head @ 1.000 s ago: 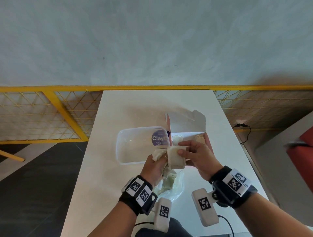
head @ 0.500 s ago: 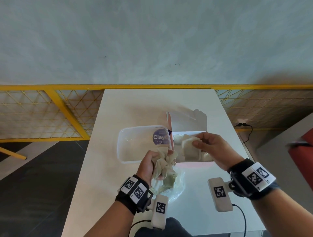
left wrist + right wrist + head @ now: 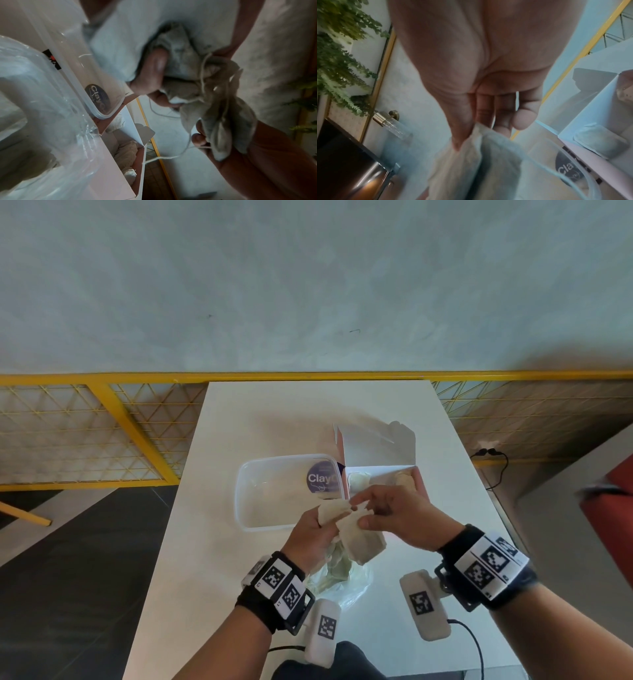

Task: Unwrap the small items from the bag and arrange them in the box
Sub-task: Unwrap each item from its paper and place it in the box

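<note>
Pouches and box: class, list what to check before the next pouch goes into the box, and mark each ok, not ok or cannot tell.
1. Box lid open: ok.
2. Right hand pinches a pouch: ok.
3. Left hand grips the bunch of pouches: ok.
4. Strings free of tangles: not ok.
5. Room left in the box: cannot tell.
</note>
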### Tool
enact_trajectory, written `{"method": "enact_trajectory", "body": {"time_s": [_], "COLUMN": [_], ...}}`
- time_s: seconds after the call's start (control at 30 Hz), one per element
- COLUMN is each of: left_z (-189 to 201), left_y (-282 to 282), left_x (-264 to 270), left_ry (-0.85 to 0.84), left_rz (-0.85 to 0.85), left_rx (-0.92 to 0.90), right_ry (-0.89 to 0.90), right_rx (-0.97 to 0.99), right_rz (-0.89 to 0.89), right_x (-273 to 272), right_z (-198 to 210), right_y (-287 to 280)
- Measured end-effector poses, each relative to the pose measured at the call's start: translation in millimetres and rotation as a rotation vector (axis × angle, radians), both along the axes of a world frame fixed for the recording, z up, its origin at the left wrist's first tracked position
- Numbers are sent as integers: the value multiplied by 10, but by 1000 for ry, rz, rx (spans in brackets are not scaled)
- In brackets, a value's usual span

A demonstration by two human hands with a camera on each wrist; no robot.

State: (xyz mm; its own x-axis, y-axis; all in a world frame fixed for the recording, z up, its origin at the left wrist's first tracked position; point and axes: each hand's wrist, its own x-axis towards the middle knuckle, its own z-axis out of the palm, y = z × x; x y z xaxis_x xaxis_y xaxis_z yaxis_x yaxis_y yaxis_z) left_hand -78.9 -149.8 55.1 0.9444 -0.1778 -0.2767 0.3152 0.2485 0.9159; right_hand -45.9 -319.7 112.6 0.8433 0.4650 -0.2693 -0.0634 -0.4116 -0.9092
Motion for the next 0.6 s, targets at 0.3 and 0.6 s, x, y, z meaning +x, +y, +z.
{"method": "enact_trajectory", "body": {"time_s": [0.3,0.6], "left_z": [82,15], "left_y": [24,277], "left_x": [-66,-24], "left_ry": [-6,32], "left_rz": [-14,87], "left_rx": [31,45], "right_ry": [-53,-14], "right_rx": [-68,144], "right_rz": [-49,-182], "right_x": [3,83], "right_z": [-96,49], "right_y": [30,-280]}}
